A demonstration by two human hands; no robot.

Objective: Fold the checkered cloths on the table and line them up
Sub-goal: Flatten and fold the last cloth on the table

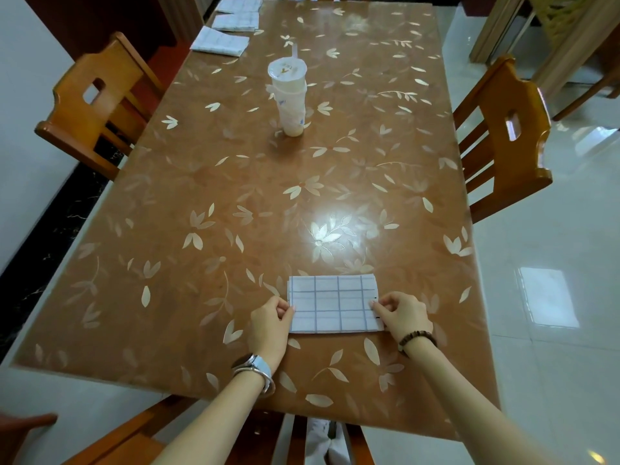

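White with a thin blue grid, the checkered cloth lies flat near the front edge of the brown, leaf-patterned surface, already folded to a small rectangle. The left hand pinches its left edge and the right hand pinches its right edge, fingers curled onto the fabric. To do this step well, both hands should probably keep the layers pinched together so the corners stay matched, lift evenly, and set the piece down square to the row at the far left corner, just beside the nearest one. By count, there are four cloths: this one and three folded cloths in a line along the far left edge. One plastic cup with a straw stands mid-surface, well apart from both. Three chairs show plainly.
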